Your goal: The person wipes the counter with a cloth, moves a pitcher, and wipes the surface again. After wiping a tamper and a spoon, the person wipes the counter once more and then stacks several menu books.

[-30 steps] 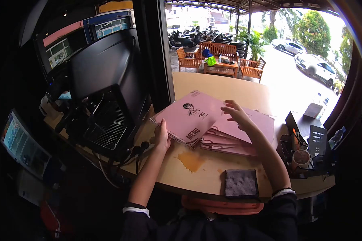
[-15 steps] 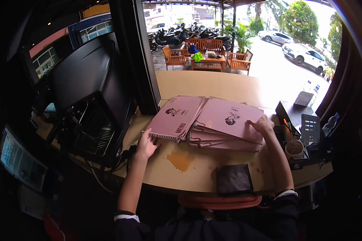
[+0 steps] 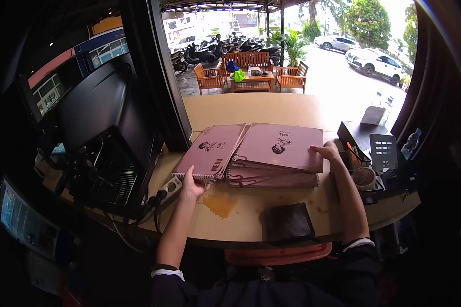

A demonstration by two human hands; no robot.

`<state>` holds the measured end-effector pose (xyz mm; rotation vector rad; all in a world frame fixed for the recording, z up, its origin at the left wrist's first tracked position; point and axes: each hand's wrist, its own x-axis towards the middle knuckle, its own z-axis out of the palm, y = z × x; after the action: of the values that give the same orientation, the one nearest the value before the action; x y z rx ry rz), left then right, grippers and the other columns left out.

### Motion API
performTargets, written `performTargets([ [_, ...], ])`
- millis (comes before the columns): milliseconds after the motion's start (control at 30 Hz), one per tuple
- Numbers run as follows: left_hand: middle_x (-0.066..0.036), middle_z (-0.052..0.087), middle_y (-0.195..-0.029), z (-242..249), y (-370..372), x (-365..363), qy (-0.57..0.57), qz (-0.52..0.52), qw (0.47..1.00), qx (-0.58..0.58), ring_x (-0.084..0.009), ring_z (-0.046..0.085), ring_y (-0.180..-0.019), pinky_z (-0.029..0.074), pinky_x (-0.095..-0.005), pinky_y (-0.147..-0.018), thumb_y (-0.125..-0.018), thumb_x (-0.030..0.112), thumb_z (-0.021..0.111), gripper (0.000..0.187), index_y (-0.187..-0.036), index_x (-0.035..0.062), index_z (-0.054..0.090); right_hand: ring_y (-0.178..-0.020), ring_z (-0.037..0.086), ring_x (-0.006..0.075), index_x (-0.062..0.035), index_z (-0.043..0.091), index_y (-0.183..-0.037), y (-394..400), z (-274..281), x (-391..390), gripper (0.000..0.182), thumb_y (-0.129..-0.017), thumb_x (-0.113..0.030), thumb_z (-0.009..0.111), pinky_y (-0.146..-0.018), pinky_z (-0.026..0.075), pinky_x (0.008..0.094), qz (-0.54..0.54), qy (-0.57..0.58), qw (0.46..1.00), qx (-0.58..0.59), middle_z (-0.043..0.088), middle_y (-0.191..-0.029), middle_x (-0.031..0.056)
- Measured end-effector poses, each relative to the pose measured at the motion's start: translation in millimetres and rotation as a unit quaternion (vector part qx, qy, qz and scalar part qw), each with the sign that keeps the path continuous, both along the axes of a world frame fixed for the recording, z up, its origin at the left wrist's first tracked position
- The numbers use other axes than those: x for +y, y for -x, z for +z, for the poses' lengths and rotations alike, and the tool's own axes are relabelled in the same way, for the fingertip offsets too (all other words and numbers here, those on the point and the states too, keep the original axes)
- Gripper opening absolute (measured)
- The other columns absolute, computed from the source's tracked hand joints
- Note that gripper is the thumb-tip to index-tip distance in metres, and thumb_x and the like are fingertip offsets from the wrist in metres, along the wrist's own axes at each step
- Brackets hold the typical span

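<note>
Two overlapping piles of pink spiral-bound menus lie on the counter. My left hand (image 3: 193,188) grips the near spiral edge of the left pile of menus (image 3: 210,148), thumb on the top cover and fingers underneath. On the other side, my right hand (image 3: 327,151) holds the right edge of the right pile of menus (image 3: 292,140), thumb on its top cover; its other fingers are mostly hidden. The right pile is fanned unevenly, and its cover print faces upside down to me. A dark square folded cloth or pouch (image 3: 289,222) lies nearer me.
An orange-brown spill (image 3: 221,204) marks the wooden counter (image 3: 251,107) in front of the menus. A power socket strip (image 3: 173,185) and black machine (image 3: 100,107) stand left, beside a dark post (image 3: 151,77). A black organizer (image 3: 383,153) and round container (image 3: 364,178) are at right.
The view has shifted, moving the scene leftward. My left hand has slid right along the spiral edge, its thumb now over the cover. My right hand stays at the right pile's edge.
</note>
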<state>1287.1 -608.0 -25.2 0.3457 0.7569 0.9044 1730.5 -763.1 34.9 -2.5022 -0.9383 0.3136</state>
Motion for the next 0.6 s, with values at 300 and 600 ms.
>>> performTargets([
  [300,-0.007,0.058,-0.106,-2.5,-57.0,19.3,-0.101,0.072,0.99,-0.071,-0.021,0.06,-0.09,0.054,-0.0338,-0.073,-0.092,0.029,0.044,0.032,-0.113,0.0058,0.048,-0.081,0.056,0.0214,0.0024,0.035,-0.105,2.7,46.2,-27.0,0.034,-0.08,-0.008,0.056,-0.067,0.05,0.0323,0.034,-0.492,0.811,0.313,0.052,-0.093,0.0177],
  [600,-0.008,0.058,-0.105,51.9,-76.0,-16.6,-0.257,0.045,0.963,-0.066,-0.0202,0.059,-0.094,0.05,-0.0338,-0.08,-0.092,0.025,0.042,0.031,-0.113,0.0028,0.048,-0.091,0.053,0.0251,-0.0089,0.031,-0.12,19.1,128.2,-106.0,0.051,-0.074,-0.003,0.052,-0.075,0.049,0.0366,0.038,-0.62,0.716,0.318,0.046,-0.102,0.0167],
])
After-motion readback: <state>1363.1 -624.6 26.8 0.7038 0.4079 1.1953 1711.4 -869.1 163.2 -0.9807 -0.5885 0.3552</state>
